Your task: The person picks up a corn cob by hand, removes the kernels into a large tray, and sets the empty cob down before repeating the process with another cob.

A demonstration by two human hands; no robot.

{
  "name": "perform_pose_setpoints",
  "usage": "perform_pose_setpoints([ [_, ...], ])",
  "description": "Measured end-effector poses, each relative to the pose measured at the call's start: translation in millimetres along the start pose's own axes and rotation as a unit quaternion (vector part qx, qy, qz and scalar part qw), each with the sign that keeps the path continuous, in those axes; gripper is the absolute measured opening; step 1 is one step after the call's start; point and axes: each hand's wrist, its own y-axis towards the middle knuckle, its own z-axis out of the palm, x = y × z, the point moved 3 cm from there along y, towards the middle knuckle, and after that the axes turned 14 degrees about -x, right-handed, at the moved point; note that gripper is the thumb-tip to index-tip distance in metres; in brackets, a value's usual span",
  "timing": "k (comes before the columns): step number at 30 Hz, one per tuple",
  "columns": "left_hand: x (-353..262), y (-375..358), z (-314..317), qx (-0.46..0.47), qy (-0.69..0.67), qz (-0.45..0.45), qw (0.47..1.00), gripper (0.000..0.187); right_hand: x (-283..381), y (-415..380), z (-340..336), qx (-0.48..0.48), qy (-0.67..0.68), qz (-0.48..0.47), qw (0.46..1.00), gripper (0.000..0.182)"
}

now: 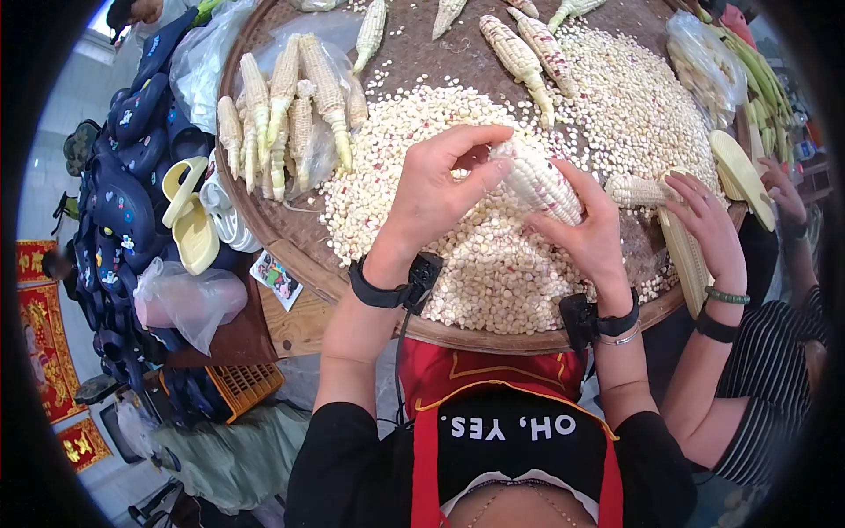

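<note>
Both my hands grip one ear of corn (544, 183) with pale kernels and some reddish ones, tilted above the tray. My left hand (444, 180) pinches its upper left end between thumb and fingers. My right hand (588, 224) wraps round its lower right end. Loose white and red-flecked kernels (493, 290) lie heaped beneath my hands in a large round brown tray (422, 44). Black straps with small devices sit on both my wrists.
Stripped cobs (286, 97) are piled on the tray's left side, and unshelled ears (510, 57) lie at the back. Close on the right, another person's hand (704, 216) touches a cob (635, 191). Dark blue clogs (132, 167) hang at left; a plastic bag (704, 66) lies right.
</note>
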Motion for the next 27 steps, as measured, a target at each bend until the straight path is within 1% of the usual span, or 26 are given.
perform_pose_setpoints([
  [2,-2.2,0.9,-2.1,0.011,0.011,-0.008,1.0,0.028,3.9,2.7,-2.9,0.0,-0.011,0.0,1.0,0.057],
  [4,-1.9,1.5,-4.1,0.023,0.022,-0.016,0.999,0.029,10.0,4.8,-5.7,-0.009,-0.088,-0.061,0.994,0.059],
  [5,-0.5,2.3,-4.9,0.036,0.031,-0.028,0.998,0.028,8.7,4.6,-5.8,-0.009,-0.088,-0.06,0.994,0.059],
  [6,0.7,2.2,-5.1,0.049,0.04,-0.041,0.997,0.027,8.0,4.3,-6.7,-0.021,-0.12,-0.092,0.988,0.06],
  [7,0.8,1.9,-4.4,0.049,0.041,-0.041,0.997,0.027,7.4,4.1,-7.3,-0.035,-0.152,-0.124,0.98,0.06],
  [9,1.1,2.1,-3.6,0.02,0.024,-0.05,0.998,0.026,4.2,4.1,-6.9,-0.04,-0.163,-0.138,0.976,0.06],
  [10,2.0,2.0,-3.6,0.02,0.025,-0.05,0.998,0.026,4.1,4.1,-7.0,-0.045,-0.176,-0.152,0.972,0.061],
  [13,4.3,1.8,-4.6,0.021,0.022,-0.052,0.998,0.025,7.2,4.3,-8.4,-0.043,-0.205,-0.162,0.964,0.061],
  [15,2.4,2.4,-5.5,0.056,0.061,-0.048,0.995,0.023,6.2,5.0,-8.5,-0.043,-0.204,-0.172,0.963,0.061],
  [16,2.4,2.6,-5.5,0.056,0.061,-0.049,0.995,0.023,6.3,5.2,-8.3,-0.042,-0.203,-0.182,0.961,0.061],
  [18,1.3,2.9,-5.8,0.041,0.076,-0.027,0.996,0.021,7.2,4.7,-8.2,-0.037,-0.205,-0.183,0.961,0.061],
  [20,2.4,2.5,-5.8,0.036,0.074,-0.034,0.996,0.021,7.9,4.4,-7.7,-0.033,-0.206,-0.184,0.96,0.061],
  [24,7.5,1.4,-4.0,0.026,0.056,-0.052,0.997,0.022,6.0,4.2,-6.8,-0.027,-0.203,-0.157,0.966,0.061],
  [27,6.1,1.8,-3.2,0.006,0.068,-0.041,0.997,0.022,5.2,4.0,-6.4,-0.024,-0.197,-0.146,0.969,0.06],
])
